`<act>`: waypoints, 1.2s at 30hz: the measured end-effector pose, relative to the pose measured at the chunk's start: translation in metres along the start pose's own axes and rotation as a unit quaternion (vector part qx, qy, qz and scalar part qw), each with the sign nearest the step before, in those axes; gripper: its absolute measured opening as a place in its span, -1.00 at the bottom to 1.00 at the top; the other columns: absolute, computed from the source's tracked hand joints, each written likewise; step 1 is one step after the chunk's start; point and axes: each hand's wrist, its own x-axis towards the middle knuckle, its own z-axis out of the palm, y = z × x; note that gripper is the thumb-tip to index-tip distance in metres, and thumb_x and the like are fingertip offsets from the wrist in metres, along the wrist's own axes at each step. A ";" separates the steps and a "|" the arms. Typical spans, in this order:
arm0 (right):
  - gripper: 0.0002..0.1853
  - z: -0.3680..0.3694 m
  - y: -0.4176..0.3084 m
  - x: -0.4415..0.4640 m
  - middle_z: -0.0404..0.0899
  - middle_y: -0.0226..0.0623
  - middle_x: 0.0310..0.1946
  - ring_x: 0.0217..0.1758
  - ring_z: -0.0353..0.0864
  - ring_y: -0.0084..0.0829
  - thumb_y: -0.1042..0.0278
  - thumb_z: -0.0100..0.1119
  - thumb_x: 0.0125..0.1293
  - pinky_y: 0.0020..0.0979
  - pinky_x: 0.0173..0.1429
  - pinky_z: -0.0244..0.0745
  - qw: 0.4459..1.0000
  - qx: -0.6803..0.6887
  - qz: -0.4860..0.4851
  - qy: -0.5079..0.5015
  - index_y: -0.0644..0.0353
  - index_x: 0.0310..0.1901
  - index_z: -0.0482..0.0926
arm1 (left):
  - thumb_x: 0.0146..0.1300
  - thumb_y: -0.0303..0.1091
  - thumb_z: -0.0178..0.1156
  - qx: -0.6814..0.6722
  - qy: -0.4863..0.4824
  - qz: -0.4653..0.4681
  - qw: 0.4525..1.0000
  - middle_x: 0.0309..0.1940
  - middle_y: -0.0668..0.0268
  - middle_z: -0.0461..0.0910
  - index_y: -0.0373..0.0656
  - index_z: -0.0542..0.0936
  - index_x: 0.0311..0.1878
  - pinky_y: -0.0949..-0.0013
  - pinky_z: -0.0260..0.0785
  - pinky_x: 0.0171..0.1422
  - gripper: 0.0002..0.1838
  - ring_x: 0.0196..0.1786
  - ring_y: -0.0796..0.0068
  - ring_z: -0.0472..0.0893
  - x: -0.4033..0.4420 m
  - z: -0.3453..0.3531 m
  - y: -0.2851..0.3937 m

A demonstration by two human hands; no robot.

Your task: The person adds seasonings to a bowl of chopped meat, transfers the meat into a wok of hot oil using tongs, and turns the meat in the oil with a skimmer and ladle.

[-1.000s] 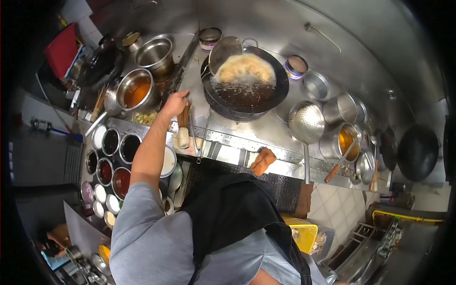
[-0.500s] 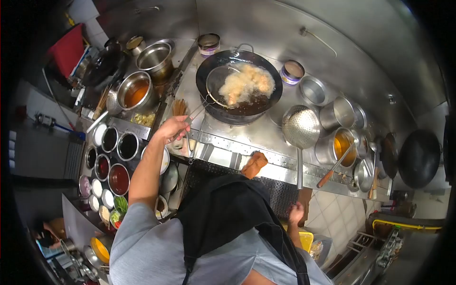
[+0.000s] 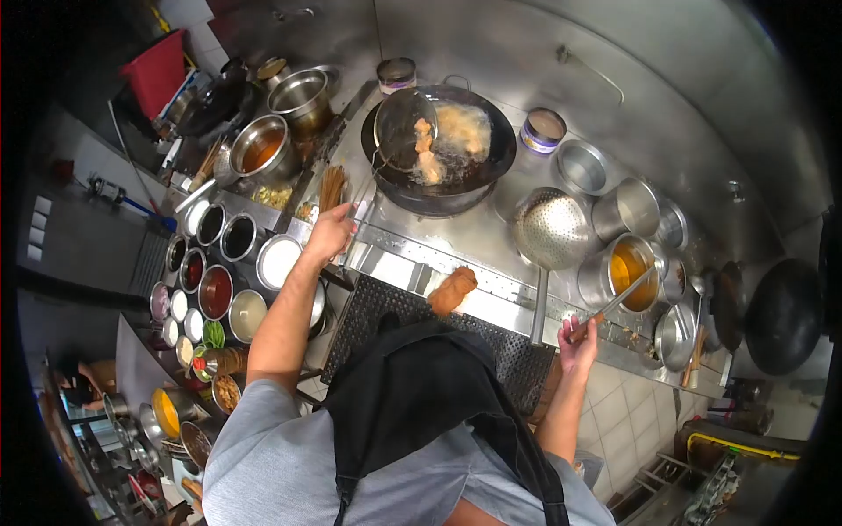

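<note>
My left hand (image 3: 330, 234) is closed round the handle of a wire strainer (image 3: 395, 131), whose round mesh is over the left side of a black wok (image 3: 438, 195). Golden fried pieces (image 3: 424, 140) lie at the strainer's right edge, and more pieces (image 3: 463, 130) bubble in the oil. At the right, my right hand (image 3: 579, 344) is at the brown wooden handle of a ladle (image 3: 624, 294), fingers curled around it. The ladle's other end is in a metal pot of orange liquid (image 3: 628, 267).
A perforated skimmer (image 3: 550, 230) rests right of the wok, its handle over the counter edge. An orange-brown cloth (image 3: 453, 291) lies on the front ledge. Sauce containers (image 3: 216, 292) stand at the left. Metal pots (image 3: 624, 209) and a can (image 3: 543, 131) stand at the right.
My right hand has risen from beside the apron to the ladle handle. The strainer has shifted in the wok, and the fried pieces have spread apart. The camera view has turned slightly.
</note>
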 end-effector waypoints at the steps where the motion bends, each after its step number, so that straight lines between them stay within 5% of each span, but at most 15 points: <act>1: -0.65 0.000 -0.001 0.004 0.57 -0.43 -0.32 -0.32 0.54 -0.45 0.07 0.25 0.39 -0.37 -0.23 0.52 1.000 0.002 0.023 -0.004 -0.01 0.10 0.49 | 0.35 -0.57 -0.09 -0.003 0.002 0.004 1.000 -0.42 0.39 0.49 -0.24 0.42 0.36 0.51 0.13 -0.68 -0.50 -0.69 0.68 0.32 -0.004 0.007 0.002; 5: -0.79 -0.004 -0.004 0.009 0.47 -0.57 -0.53 -0.56 0.40 -0.67 0.19 0.28 0.35 -0.56 -0.51 0.33 0.999 -0.036 -0.019 -0.009 -0.02 -0.07 0.51 | 0.32 -0.55 -0.06 -0.032 0.009 0.003 0.999 -0.43 0.39 0.52 -0.26 0.38 0.41 0.48 0.13 -0.67 -0.45 -0.69 0.67 0.32 -0.011 0.032 0.004; 16: -0.78 -0.002 -0.003 -0.030 0.38 -0.53 -0.55 -0.62 0.34 -0.64 0.32 0.17 0.38 -0.54 -0.59 0.24 0.989 -0.062 -0.136 0.004 0.09 0.01 0.47 | 0.33 -0.51 -0.01 -0.022 -0.044 -0.002 0.999 -0.42 0.39 0.54 -0.19 0.34 0.46 0.46 0.19 -0.67 -0.41 -0.66 0.65 0.36 0.008 0.043 0.013; 19: -0.76 0.007 0.006 -0.063 0.38 -0.46 -0.54 -0.65 0.34 -0.60 0.39 0.10 0.40 -0.55 -0.62 0.25 0.984 -0.079 -0.158 -0.009 0.19 0.06 0.43 | 0.32 -0.49 0.01 0.044 -0.047 0.013 0.998 -0.39 0.35 0.57 -0.20 0.38 0.44 0.42 0.36 -0.52 -0.43 -0.56 0.61 0.46 0.006 0.033 0.026; 22: -0.72 0.020 0.025 -0.094 0.39 -0.45 -0.54 -0.68 0.34 -0.60 0.43 0.07 0.40 -0.56 -0.63 0.25 0.973 -0.110 -0.200 -0.024 0.22 0.10 0.40 | 0.31 -0.48 0.02 0.182 -0.034 0.146 0.972 -0.22 0.16 0.69 -0.21 0.44 0.38 0.27 0.53 -0.17 -0.47 -0.32 0.34 0.67 0.034 0.024 0.006; 25: -0.67 0.036 0.050 -0.116 0.41 -0.44 -0.52 -0.69 0.36 -0.59 0.45 0.07 0.37 -0.56 -0.63 0.27 0.948 -0.184 -0.258 -0.037 0.22 0.14 0.37 | 0.29 -0.48 0.03 0.293 0.001 0.242 0.925 -0.02 -0.01 0.67 -0.23 0.51 0.30 0.16 0.47 0.17 -0.52 0.02 0.05 0.67 0.036 0.022 0.020; 28: -0.68 0.067 0.063 -0.135 0.38 -0.44 -0.56 -0.68 0.36 -0.61 0.43 0.09 0.31 -0.57 -0.64 0.24 0.928 -0.260 -0.264 -0.041 0.25 0.08 0.41 | 0.28 -0.49 0.03 0.313 -0.002 0.250 0.916 0.07 -0.07 0.61 -0.20 0.54 0.26 0.09 0.44 0.24 -0.54 0.13 -0.10 0.60 0.049 0.024 0.032; 36: -0.68 0.110 0.084 -0.155 0.41 -0.42 -0.57 -0.68 0.37 -0.59 0.55 -0.03 0.24 -0.56 -0.62 0.26 0.935 -0.260 -0.226 -0.086 0.30 0.05 0.47 | 0.26 -0.44 0.06 0.266 0.067 0.260 0.926 0.00 -0.11 0.63 -0.11 0.55 0.26 0.11 0.47 0.18 -0.53 0.06 -0.09 0.63 0.147 -0.033 0.010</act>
